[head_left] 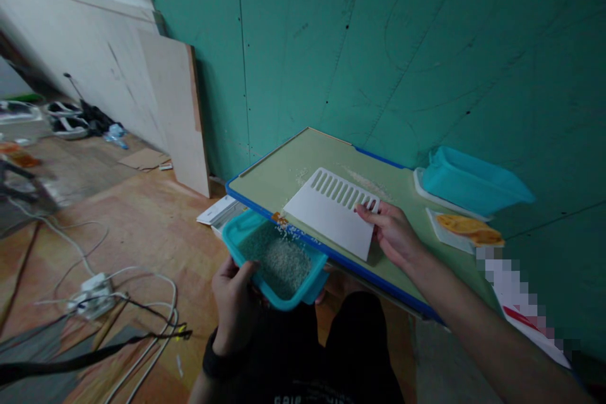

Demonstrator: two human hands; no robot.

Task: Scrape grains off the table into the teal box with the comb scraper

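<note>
My left hand (237,293) grips the near left rim of a turquoise plastic container (293,302), held just below the table's front edge. White rice-like grains (286,259) lie inside it, and some are in the air or on the edge above. My right hand (395,233) pinches the right side of a flat white plastic board (334,218) with a row of slots along its far side. The board rests low over the green tabletop (303,154), its left end near the front edge. More loose grains (367,182) are scattered behind it.
A second turquoise container (473,180) stands on a white lid at the table's right. Nearby lies an orange-and-white packet (466,230). A green wall (360,50) rises behind. On the floor at left are a power strip (97,293), cables and a leaning board (177,113).
</note>
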